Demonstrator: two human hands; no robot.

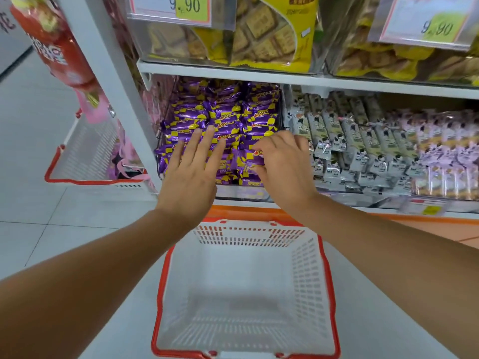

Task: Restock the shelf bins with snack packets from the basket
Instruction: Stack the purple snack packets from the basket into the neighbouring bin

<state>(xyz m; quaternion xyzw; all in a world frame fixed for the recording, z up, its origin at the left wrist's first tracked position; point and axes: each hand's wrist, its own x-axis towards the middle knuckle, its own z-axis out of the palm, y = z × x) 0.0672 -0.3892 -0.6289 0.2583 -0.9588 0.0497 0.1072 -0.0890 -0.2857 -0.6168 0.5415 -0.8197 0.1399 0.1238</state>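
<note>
Purple snack packets fill the bin right under both hands, their long axes running side to side. The left hand is spread flat over them, fingers straight. The right hand, just beside it, curls onto a front packet; whether it grips, I cannot tell. No packets show in the basket below the wrists.

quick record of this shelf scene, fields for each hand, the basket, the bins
left hand: flat, fingers straight, resting on the purple packets
right hand: fingers curled down onto the purple packets; whether it holds one is unclear
basket: white, red rim, on the floor below the shelf, no packets visible inside
neighbouring bin: grey packets, to the right of the purple ones
shelf above: yellow biscuit bags
</note>
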